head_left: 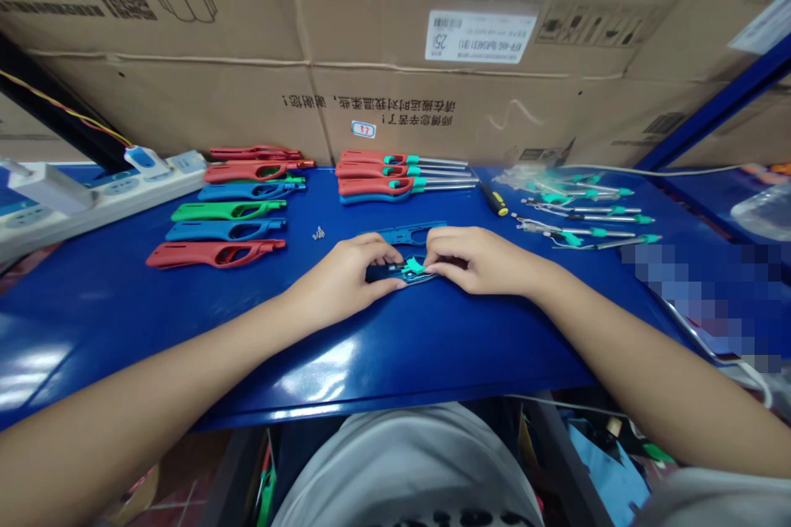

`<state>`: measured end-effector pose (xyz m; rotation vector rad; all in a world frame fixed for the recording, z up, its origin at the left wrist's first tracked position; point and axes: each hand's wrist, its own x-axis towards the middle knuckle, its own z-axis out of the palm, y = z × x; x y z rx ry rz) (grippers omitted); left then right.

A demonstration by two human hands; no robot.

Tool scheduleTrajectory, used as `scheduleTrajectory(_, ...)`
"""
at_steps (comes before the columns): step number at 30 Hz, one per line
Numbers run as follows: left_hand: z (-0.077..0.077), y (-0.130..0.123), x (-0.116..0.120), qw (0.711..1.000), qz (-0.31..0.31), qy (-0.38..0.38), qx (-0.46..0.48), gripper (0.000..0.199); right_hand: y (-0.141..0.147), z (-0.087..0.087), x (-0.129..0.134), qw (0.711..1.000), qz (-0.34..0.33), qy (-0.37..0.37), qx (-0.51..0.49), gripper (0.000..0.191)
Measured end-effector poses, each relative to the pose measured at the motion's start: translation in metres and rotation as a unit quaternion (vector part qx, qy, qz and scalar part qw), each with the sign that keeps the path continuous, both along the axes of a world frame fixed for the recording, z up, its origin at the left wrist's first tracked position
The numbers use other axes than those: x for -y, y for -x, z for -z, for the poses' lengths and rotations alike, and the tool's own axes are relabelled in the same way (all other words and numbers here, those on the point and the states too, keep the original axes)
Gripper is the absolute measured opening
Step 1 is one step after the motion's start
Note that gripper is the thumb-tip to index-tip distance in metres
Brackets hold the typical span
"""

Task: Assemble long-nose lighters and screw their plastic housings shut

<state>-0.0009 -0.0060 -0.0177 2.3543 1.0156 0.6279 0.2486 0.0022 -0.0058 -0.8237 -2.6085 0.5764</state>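
Both hands meet near the middle of the blue table. My left hand [364,270] pinches the left end of a small assembly with a green trigger piece [413,266], dark parts and thin wires. My right hand [463,259] has its thumb and forefinger closed on the right side of the same green piece. Part of a blue handle shell lies beneath it, mostly hidden by the fingers. Just behind my hands lies another blue handle shell [401,235].
Red, green and blue handle shells [216,254] lie at left beside a white power strip [117,188]. Assembled lighters [376,179], a screwdriver [494,196], small screws [318,233] and metal rods with green parts [593,214] lie further back. A cardboard box [241,103] stands behind.
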Motion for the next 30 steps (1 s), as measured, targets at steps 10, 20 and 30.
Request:
scheduleTrajectory(10,-0.0007,-0.0003,0.0005,1.0,-0.003,0.011,-0.001,0.022,0.0005,-0.0014,0.0005,1.0,-0.018,-0.006,0.007,0.015)
scheduleTrajectory(20,-0.0014,-0.0014,0.0011,1.0,-0.002,0.012,-0.004,0.022,0.0013,-0.0032,0.0026,0.997,-0.014,-0.045,0.054,0.015)
scheduleTrajectory(30,0.0035,-0.0026,0.0025,1.0,-0.002,-0.006,0.002,0.034,0.0026,-0.005,0.0068,0.998,0.007,-0.04,0.051,0.01)
